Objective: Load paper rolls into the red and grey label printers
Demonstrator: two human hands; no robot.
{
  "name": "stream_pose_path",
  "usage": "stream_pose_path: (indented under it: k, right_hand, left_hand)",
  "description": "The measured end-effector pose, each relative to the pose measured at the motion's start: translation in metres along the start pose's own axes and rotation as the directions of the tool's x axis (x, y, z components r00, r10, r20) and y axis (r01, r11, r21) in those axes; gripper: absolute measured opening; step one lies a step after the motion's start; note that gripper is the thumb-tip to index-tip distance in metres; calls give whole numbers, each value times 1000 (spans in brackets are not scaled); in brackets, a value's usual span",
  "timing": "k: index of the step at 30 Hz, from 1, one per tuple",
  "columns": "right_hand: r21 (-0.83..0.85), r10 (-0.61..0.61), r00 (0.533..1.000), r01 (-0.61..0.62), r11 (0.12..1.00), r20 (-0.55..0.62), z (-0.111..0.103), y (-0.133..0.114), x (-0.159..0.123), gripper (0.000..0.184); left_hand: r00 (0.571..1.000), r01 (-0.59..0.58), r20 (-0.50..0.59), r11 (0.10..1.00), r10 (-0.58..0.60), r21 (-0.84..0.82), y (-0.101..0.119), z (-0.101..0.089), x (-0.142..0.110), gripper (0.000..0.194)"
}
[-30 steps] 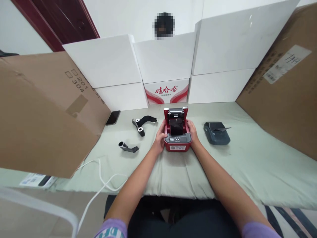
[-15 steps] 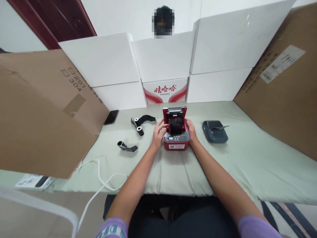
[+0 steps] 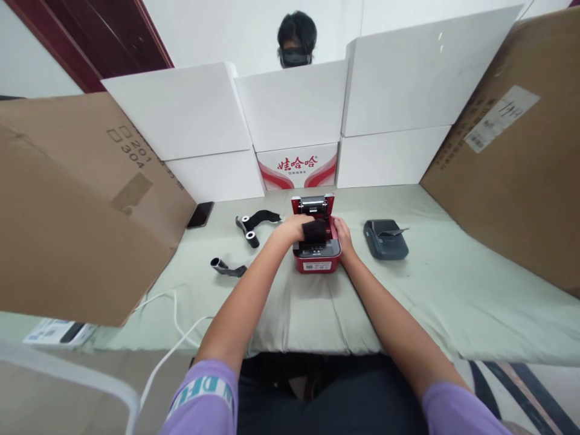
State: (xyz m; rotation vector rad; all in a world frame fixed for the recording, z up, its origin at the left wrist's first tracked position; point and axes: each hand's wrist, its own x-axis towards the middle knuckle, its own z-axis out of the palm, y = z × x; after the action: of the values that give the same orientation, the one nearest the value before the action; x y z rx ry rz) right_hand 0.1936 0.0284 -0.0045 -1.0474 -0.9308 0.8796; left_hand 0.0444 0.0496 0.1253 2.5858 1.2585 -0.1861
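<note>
A red and grey label printer (image 3: 317, 264) stands on the cloth-covered table with its lid (image 3: 312, 205) raised. Inside its open bay sits a roll of black ribbon (image 3: 316, 231). My left hand (image 3: 294, 228) reaches in over the printer's left side and touches the roll. Its fingertips are hidden behind the black material, so its grip does not show. Along the printer's right side lies my right hand (image 3: 343, 237), with its fingers bent against the red casing, steadying it.
Two black ribbon strips with cores (image 3: 254, 226) and another ribbon piece (image 3: 226, 267) lie to the left. A phone (image 3: 200, 215) is behind them. At right sits a dark portable printer (image 3: 386, 239). White boxes (image 3: 290, 109) and cardboard (image 3: 81, 205) wall the table; a person is beyond.
My left hand has moved from the printer's left side up and over into its bay, onto the black roll. My right hand stays at the right side. The view has shifted slightly.
</note>
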Motion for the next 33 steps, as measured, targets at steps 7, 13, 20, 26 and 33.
stream_pose_path:
  k: [7, 13, 20, 26, 33]
  right_hand:
    - [50, 14, 1000, -14, 999, -6, 1, 1, 0, 47]
    - [28, 23, 1000, -23, 999, 4, 1, -3, -3, 48]
    - [66, 42, 999, -41, 997, -9, 1, -2, -1, 51]
    - [66, 38, 999, -37, 997, -3, 1, 1, 0, 49]
    - [86, 45, 999, -45, 995, 2, 1, 2, 0, 46]
  left_hand:
    - [920, -241, -373, 925, 122, -292, -16, 11, -23, 24]
    - [501, -304, -746, 718, -438, -626, -56, 20, -88, 42]
    - [281, 358, -586, 649, -761, -671, -117, 46, -158, 42]
    - [442, 512, -469, 644, -765, -568, -129, 63, -164, 41]
    - [415, 686, -422, 581, -806, -437, -138, 73, -167, 47]
